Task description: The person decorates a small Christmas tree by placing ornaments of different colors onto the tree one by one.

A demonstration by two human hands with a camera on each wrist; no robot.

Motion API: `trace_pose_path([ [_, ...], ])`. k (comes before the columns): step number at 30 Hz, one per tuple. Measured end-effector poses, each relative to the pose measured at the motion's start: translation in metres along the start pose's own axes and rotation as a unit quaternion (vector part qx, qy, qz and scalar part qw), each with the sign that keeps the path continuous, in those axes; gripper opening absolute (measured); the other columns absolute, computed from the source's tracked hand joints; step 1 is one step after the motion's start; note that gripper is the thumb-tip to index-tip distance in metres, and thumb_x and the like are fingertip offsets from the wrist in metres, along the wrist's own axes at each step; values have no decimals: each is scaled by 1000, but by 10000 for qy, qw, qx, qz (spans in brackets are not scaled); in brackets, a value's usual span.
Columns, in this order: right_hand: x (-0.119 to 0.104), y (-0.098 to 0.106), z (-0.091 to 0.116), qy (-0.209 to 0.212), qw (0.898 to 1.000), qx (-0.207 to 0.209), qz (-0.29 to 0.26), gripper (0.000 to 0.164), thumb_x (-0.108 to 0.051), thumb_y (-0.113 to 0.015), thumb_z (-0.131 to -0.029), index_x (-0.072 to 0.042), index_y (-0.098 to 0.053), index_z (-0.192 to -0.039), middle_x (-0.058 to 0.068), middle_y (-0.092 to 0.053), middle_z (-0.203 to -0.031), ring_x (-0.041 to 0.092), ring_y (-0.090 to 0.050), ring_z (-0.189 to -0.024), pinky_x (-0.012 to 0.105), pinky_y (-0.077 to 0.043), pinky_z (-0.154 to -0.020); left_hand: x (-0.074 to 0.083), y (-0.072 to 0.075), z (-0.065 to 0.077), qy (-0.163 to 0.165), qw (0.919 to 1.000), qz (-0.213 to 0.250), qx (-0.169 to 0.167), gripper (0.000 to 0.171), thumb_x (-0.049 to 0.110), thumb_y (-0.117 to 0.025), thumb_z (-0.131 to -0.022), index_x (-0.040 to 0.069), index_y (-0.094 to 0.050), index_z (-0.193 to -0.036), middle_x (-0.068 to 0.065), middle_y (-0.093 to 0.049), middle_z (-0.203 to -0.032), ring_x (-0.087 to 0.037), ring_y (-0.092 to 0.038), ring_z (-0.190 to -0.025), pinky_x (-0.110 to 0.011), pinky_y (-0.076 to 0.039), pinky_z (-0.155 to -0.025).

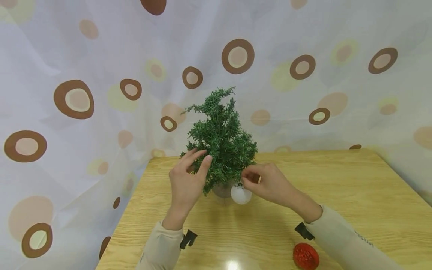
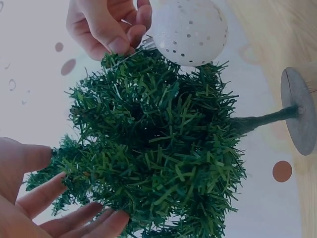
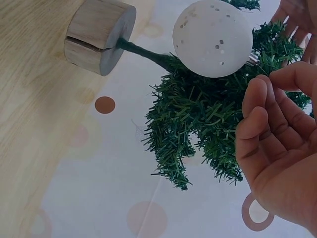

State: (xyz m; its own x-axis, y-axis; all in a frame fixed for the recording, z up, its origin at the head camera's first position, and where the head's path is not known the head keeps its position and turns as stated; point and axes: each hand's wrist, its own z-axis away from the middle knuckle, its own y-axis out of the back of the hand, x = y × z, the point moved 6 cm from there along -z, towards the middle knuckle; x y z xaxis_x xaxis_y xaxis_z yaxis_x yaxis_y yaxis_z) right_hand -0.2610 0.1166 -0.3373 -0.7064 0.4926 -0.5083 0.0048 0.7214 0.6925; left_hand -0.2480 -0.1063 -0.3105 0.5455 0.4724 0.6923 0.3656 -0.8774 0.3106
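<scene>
A small artificial Christmas tree (image 1: 221,138) stands on the table, its stem set in a round wooden base (image 3: 91,39). At its lower right side hangs a white bauble (image 1: 241,195) with silvery dots and a metal cap. My right hand (image 1: 270,184) is just beside the cap, thumb and forefinger pinched together on the bauble's thin string (image 2: 121,62) at the branch tips. On the tree's left side my left hand (image 1: 185,182) is spread, its fingertips (image 2: 116,220) at the green needles and nothing gripped.
A red glittery ornament (image 1: 305,256) lies near the table's front, close to the right forearm. The wooden table (image 1: 324,180) meets a white curtain (image 1: 270,90) with brown spots behind and to the left. Black clips (image 1: 189,239) sit by both cuffs.
</scene>
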Motion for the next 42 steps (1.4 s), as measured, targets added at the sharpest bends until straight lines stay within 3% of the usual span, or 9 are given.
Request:
trace_pose_path([
  [3,1,-2,0,-16,10000,-38,-16,12,-1,-70,-93,-11,-77,-91,-8,-70,-75,-2,-59,-67,21,-51,-57,-2,-1,0,-51,9999,95,-50,27,23,-76,-99,5,-81,-119,-20,-72,-133,-37,-68,-128,-51,-65,-86],
  [7,2,-4,0,-27,10000,-69,-24,13,-1,-70,-94,-11,-77,-91,-9,-69,-75,-2,-58,-67,21,-50,-57,-3,0,0,-126,9997,179,-60,23,21,-75,-100,5,-82,-115,-16,-78,-121,-30,-79,-105,-44,-66,-84],
  [11,2,-5,0,-48,9999,-92,-11,12,-1,-70,-93,-12,-77,-91,-8,-69,-76,-2,-58,-67,22,-51,-57,-4,-1,1,-144,9995,264,-109,22,19,-74,-101,5,-82,-116,-13,-82,-107,-25,-80,-83,-33,-65,-78],
  [14,2,-4,0,-53,9999,-123,-18,11,-2,-71,-93,-12,-77,-92,-8,-70,-77,-1,-59,-68,22,-51,-58,-4,-2,2,-196,9992,323,-155,23,17,-72,-101,4,-81,-118,-13,-82,-104,-24,-79,-82,-30,-64,-77],
  [19,4,1,3,-51,9999,-113,-104,10,-4,-72,-95,-10,-80,-97,-8,-73,-79,-1,-61,-68,22,-53,-59,-3,-3,2,-252,9990,344,-145,24,18,-71,-102,3,-80,-119,-15,-82,-105,-25,-81,-85,-36,-66,-77],
  [28,18,26,12,-472,9987,4,201,11,-10,-71,-99,-13,-80,-104,-11,-74,-82,-2,-62,-71,24,-52,-60,-2,-5,2,-430,9986,284,-133,23,16,-71,-102,4,-80,-120,-14,-82,-102,-24,-81,-83,-40,-67,-78],
  [35,37,43,24,-640,9967,0,509,11,-11,-70,-100,-17,-79,-103,-13,-72,-83,-2,-61,-72,25,-52,-64,-1,-5,1,-581,9978,295,-131,23,16,-71,-102,4,-80,-120,-14,-82,-102,-24,-81,-82,-39,-67,-76],
  [42,63,46,42,-853,9945,-91,601,10,-12,-70,-101,-18,-78,-102,-13,-70,-82,-1,-60,-73,25,-51,-63,-3,-4,2,-587,9976,351,-87,22,13,-71,-102,3,-80,-120,-15,-82,-98,-24,-81,-81,-40,-67,-77],
])
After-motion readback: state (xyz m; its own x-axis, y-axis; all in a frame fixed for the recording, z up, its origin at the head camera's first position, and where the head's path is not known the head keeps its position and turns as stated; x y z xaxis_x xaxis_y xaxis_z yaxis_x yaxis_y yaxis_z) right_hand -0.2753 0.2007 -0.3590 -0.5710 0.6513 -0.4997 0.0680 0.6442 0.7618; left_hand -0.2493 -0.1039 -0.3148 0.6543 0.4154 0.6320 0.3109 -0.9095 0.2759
